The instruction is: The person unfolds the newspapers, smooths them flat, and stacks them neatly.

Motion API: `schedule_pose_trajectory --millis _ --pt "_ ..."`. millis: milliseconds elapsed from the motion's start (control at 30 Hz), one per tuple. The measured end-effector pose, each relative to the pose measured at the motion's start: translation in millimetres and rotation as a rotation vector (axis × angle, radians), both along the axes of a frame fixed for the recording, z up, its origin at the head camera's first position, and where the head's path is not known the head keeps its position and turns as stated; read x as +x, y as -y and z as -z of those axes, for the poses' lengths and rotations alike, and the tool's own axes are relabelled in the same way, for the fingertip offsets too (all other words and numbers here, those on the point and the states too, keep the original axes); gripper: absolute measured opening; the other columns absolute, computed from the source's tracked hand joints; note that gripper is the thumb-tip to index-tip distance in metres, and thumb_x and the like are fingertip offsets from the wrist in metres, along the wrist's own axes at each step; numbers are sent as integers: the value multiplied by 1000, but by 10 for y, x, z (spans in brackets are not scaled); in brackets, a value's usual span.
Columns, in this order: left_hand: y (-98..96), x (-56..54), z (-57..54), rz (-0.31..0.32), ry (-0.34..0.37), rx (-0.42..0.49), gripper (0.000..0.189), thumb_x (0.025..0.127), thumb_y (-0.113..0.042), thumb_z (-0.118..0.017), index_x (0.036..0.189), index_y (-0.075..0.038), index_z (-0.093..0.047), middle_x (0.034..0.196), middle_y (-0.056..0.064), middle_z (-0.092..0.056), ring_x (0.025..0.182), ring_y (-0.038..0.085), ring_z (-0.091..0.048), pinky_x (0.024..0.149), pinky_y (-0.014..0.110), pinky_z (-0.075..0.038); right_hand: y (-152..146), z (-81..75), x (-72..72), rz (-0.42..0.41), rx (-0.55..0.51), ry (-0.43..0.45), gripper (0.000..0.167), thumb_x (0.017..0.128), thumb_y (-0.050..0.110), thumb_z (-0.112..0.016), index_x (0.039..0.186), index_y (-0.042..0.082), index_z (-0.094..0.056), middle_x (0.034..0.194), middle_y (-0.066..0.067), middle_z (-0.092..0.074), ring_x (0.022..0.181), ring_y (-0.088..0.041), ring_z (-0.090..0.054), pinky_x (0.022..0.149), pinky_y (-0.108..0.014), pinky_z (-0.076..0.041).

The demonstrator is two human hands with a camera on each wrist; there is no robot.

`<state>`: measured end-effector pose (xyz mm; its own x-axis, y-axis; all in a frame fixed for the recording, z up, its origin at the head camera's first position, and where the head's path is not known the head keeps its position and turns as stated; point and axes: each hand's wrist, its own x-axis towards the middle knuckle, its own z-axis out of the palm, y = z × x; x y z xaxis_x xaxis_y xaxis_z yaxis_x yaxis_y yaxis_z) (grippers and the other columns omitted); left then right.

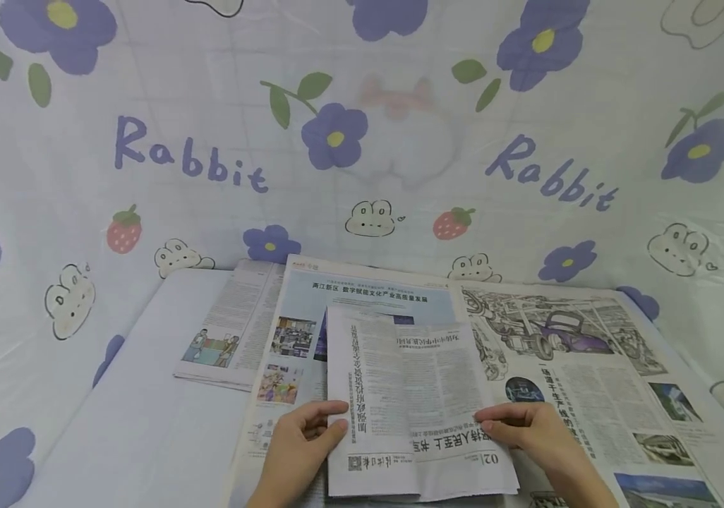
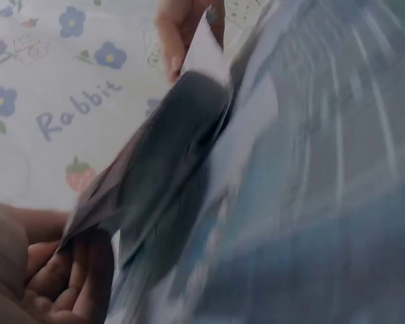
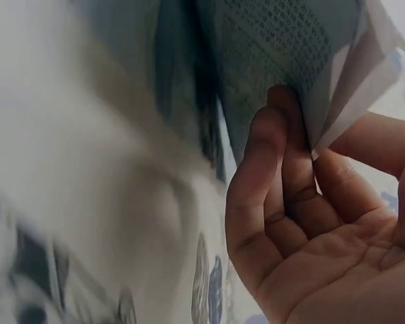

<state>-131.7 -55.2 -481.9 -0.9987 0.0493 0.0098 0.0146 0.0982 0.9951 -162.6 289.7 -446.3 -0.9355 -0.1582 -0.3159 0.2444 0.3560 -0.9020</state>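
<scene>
A folded newspaper (image 1: 394, 402) with creases down its middle is held between my two hands, tilted over a larger spread-out newspaper. Its left edge is pinched by my left hand (image 1: 298, 444), thumb on the printed face. On the opposite edge, my right hand (image 1: 536, 434) grips with thumb and fingers. From the left wrist, the folded newspaper (image 2: 169, 128) shows dark and blurred, its layers caught in the left fingers (image 2: 54, 280). The right wrist view has several fingers (image 3: 293, 162) behind the folded newspaper (image 3: 277, 61), with its layered edge at the thumb side.
Beneath lies the open newspaper (image 1: 571, 395) with colour photos and a vintage-car drawing. Another folded newspaper (image 1: 228, 331) sticks out from under it at the back left. White cloth covers the table (image 1: 146, 395). A rabbit-and-flower curtain (image 1: 394, 268) hangs behind.
</scene>
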Motion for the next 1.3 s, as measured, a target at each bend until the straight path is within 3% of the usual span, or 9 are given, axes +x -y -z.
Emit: schedule_pose_trajectory --millis 167,367,600,800,967,1067,1167,1300 --pt "196 -18 37 78 36 19 36 91 -24 -74 119 -2 -69 94 9 -71 79 23 -68 70 30 -55 -138 5 -42 -88 0 18 31 93 23 -71 115 1 -72 115 -10 -68 100 -22 -63 83 -41 -52" --pt "384 -34 21 91 84 33 37 89 -22 -75 119 -1 -68 94 12 -71 81 27 -70 70 32 -56 -270 19 -25 -115 -22 46 32 94 24 -69 117 2 -71 116 -9 -68 101 -21 -62 84 -43 -51" --pt "535 -42 -33 32 140 45 34 88 -19 -76 117 -1 -70 91 14 -72 78 28 -70 65 32 -56 -329 82 -12 -98 -42 46 32 95 24 -68 117 2 -71 116 -7 -68 100 -21 -61 80 -39 -49" --pt "613 -103 -10 -109 207 81 28 90 -16 -74 114 -1 -72 99 13 -73 85 27 -71 66 31 -57 -430 126 -44 -42 -85 43 31 94 20 -70 117 0 -70 112 -5 -67 93 -21 -64 75 -39 -54" --pt "695 -144 6 -215 226 46 25 90 -14 -74 111 0 -73 99 14 -73 83 26 -71 64 31 -57 -569 171 -82 6 -88 68 27 94 19 -70 116 3 -72 96 1 -67 68 -13 -54 61 -33 -49" --pt "723 -159 7 -222 222 35 25 88 -12 -75 109 1 -74 97 15 -73 81 27 -72 62 32 -58 -633 183 -96 17 -111 65 22 93 16 -70 112 5 -74 80 4 -62 54 -9 -38 52 -30 -39" --pt "728 -160 7 -209 223 31 23 87 -11 -76 107 1 -74 95 15 -73 81 27 -71 63 32 -57 -676 187 -103 4 -135 70 19 94 14 -69 110 7 -75 75 7 -62 52 -8 -32 51 -29 -37" --pt "721 -161 17 -194 237 2 21 86 -10 -76 105 0 -76 94 14 -73 82 26 -71 63 31 -57 -712 200 -108 -18 -152 77 18 94 12 -68 109 8 -76 81 7 -66 51 -6 -38 53 -27 -42"
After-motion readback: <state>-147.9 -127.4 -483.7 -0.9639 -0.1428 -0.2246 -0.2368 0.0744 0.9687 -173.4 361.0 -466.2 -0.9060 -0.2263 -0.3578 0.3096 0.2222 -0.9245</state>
